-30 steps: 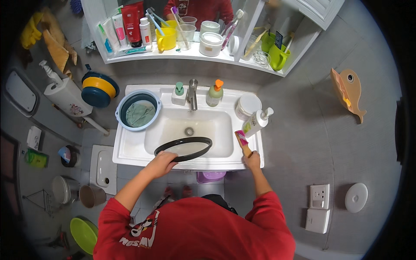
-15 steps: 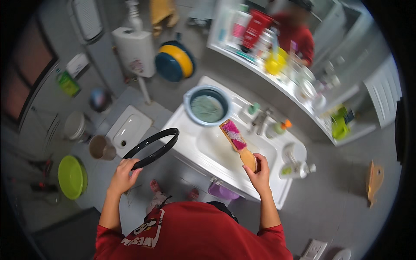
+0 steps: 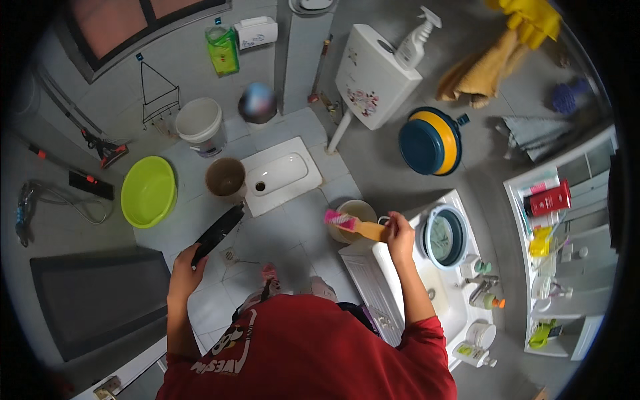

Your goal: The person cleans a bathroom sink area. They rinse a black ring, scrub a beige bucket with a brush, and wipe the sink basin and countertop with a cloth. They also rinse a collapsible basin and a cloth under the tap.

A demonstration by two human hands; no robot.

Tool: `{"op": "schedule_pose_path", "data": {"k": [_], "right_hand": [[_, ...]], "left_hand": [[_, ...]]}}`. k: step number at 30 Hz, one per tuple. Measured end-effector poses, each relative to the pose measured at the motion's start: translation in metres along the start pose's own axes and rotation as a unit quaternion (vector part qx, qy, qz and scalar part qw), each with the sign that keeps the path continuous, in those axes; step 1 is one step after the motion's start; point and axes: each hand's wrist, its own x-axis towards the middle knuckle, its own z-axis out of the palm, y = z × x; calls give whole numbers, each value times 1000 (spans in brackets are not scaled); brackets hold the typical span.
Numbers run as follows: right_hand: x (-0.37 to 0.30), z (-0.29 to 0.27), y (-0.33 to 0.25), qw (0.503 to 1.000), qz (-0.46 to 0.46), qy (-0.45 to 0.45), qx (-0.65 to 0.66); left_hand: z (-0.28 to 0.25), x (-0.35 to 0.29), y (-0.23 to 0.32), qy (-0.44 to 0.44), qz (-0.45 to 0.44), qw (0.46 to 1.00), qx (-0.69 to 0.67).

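My left hand is closed on one end of a black ring, which now shows nearly edge-on above the tiled floor. A wooden-handled scrub brush with pink and white bristles is gripped by its handle in my right hand. The brush points left, its bristle end in front of a pale bucket beside the sink cabinet. Right of that hand, a blue-grey basin stands on the white sink counter with greenish contents inside.
A squat toilet lies ahead, with a brown bucket, a white bucket and a lime-green basin to its left. The white cistern hangs on the wall near a blue-and-yellow basin. Shelves with toiletries line the right.
The view has turned left, toward the toilet. My right hand has carried the brush from over the sink to beside the cabinet. The black ring has tipped from an open oval to edge-on.
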Motion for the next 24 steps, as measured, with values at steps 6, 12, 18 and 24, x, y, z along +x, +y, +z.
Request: {"op": "schedule_pose_path", "data": {"k": [6,12,18,24], "right_hand": [[87,118,35,864,184,-57,465],[172,185,43,778,344,-175,496],[238,256,76,805,394,-181,404],[279,365,106,840,307,-166,417]], "left_hand": [[-8,55,-16,24,-77,997,-19],[-5,84,-57,87,-108,989,43],[8,104,-108,141,-254,956,38],[42,114,-204,206,-296,930,77]]}}
